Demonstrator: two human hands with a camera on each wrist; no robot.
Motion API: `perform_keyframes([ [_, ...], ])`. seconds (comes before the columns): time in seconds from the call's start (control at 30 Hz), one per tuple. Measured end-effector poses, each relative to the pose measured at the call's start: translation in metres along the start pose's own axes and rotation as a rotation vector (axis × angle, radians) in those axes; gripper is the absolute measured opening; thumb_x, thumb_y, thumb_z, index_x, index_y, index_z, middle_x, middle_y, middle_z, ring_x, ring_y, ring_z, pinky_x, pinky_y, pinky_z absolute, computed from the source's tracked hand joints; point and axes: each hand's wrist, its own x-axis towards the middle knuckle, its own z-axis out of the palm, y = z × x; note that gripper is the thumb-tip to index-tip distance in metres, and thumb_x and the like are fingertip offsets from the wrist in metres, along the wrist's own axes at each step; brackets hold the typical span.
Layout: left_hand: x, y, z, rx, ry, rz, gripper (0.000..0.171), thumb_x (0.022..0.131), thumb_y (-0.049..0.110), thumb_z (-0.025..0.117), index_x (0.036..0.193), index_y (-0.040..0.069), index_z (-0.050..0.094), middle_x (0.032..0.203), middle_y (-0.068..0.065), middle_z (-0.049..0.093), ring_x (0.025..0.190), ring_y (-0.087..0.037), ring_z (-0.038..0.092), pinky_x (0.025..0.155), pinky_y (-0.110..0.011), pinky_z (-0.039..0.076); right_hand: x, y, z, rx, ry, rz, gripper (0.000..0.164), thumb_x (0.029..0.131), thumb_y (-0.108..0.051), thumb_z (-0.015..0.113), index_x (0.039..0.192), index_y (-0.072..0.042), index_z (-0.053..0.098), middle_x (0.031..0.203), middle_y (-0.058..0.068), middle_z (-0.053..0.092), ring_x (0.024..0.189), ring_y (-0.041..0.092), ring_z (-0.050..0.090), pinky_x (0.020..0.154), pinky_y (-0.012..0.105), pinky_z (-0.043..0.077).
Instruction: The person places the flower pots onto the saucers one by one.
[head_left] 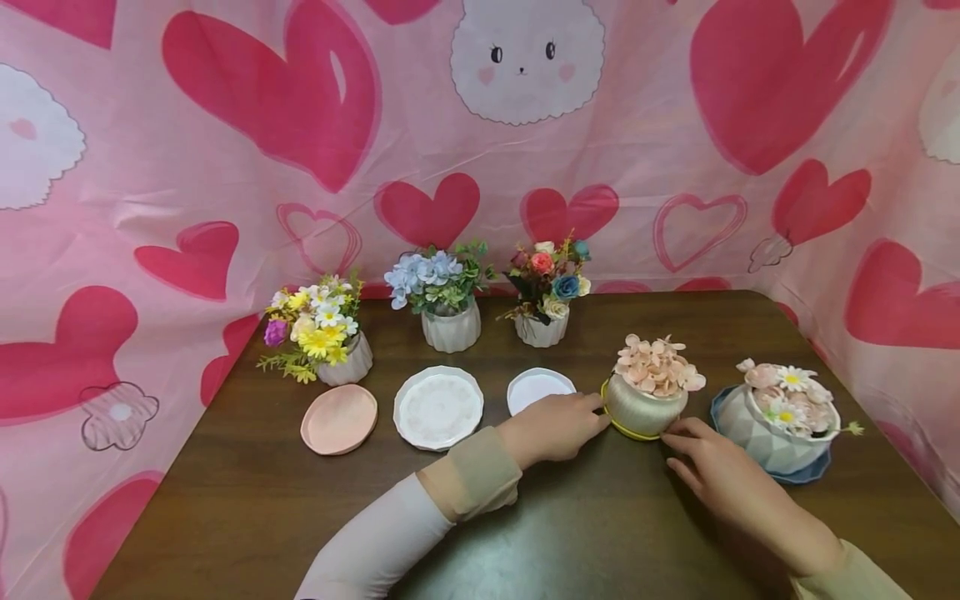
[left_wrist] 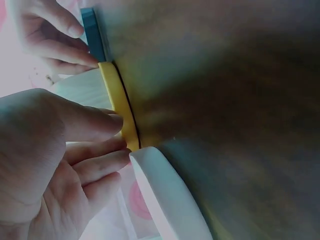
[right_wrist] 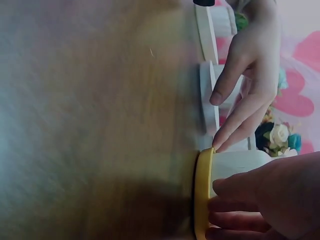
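Observation:
A cream ribbed pot (head_left: pixel 643 408) with peach hydrangea blooms (head_left: pixel 657 367) stands on a yellow saucer (head_left: pixel 633 433), right of the table's middle. From the left, my left hand (head_left: pixel 558 425) reaches in, its fingertips at the saucer's rim. In the left wrist view its thumb (left_wrist: pixel 95 122) and fingers lie nearly straight towards the yellow rim (left_wrist: pixel 120 102). My right hand (head_left: pixel 720 471) touches the saucer's right side with extended fingers. The right wrist view has its fingertips (right_wrist: pixel 220 220) beside the yellow rim (right_wrist: pixel 202 185), close to the pot.
A white faceted pot (head_left: pixel 772 433) with flowers sits on a blue saucer (head_left: pixel 806 473) at right. Pink (head_left: pixel 339 421), patterned white (head_left: pixel 438 408) and plain white saucers (head_left: pixel 538 387) lie leftward. Behind stand pots of yellow (head_left: pixel 348 362), blue (head_left: pixel 452 327) and mixed flowers (head_left: pixel 542 329).

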Motion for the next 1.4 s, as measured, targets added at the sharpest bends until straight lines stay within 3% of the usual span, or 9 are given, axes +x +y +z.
perform_keyframes([
  [0.2,0.017,-0.002,-0.001,-0.015,-0.023,-0.045,0.034,0.100,0.019,0.056,0.133,0.024,0.058,0.139,0.003,0.056,0.116,-0.013,0.062,0.097,-0.028,0.053,0.008,0.010,0.000,0.021,-0.079,0.062,0.037,0.083,-0.013,0.077,0.114,0.006,0.068,0.116,0.019,0.060,0.101,0.032,0.065,0.081,0.049,0.056],
  [0.5,0.039,-0.005,-0.002,-0.034,-0.045,-0.094,0.035,0.098,0.020,0.057,0.133,0.022,0.058,0.142,0.003,0.054,0.119,-0.014,0.061,0.100,-0.028,0.051,0.019,0.020,0.004,-0.027,-0.023,0.041,0.038,0.078,0.001,0.075,0.112,0.013,0.063,0.111,0.026,0.057,0.099,0.037,0.062,0.080,0.050,0.055],
  [0.63,0.046,-0.008,-0.001,-0.059,-0.070,-0.117,0.038,0.098,0.020,0.059,0.136,0.023,0.056,0.147,0.003,0.050,0.123,-0.016,0.059,0.102,-0.027,0.050,0.023,0.022,0.003,-0.045,-0.045,0.056,0.043,0.077,0.001,0.075,0.115,0.015,0.060,0.114,0.029,0.055,0.100,0.039,0.061,0.079,0.050,0.055],
  [0.83,0.053,-0.009,0.001,-0.080,-0.071,-0.134,0.039,0.098,0.022,0.058,0.138,0.023,0.055,0.146,0.003,0.050,0.124,-0.015,0.059,0.099,-0.031,0.053,0.028,0.026,0.002,-0.059,-0.080,0.065,0.046,0.076,0.003,0.072,0.116,0.018,0.057,0.115,0.034,0.052,0.102,0.042,0.059,0.079,0.050,0.055],
  [1.17,0.061,-0.010,0.003,-0.127,-0.098,-0.181,0.048,0.101,0.020,0.052,0.148,0.030,0.044,0.159,0.007,0.035,0.138,-0.013,0.048,0.108,-0.031,0.047,0.031,0.028,0.001,-0.080,-0.116,0.100,0.050,0.075,0.002,0.074,0.118,0.018,0.054,0.118,0.038,0.049,0.100,0.045,0.060,0.078,0.051,0.055],
  [1.4,0.057,-0.014,0.001,-0.151,-0.149,-0.160,0.052,0.103,0.020,0.048,0.153,0.031,0.036,0.163,0.007,0.027,0.148,-0.010,0.033,0.117,-0.027,0.036,0.031,0.029,0.000,-0.068,-0.120,0.098,0.054,0.074,0.000,0.075,0.120,0.019,0.054,0.121,0.037,0.050,0.108,0.047,0.057,0.084,0.054,0.053],
])
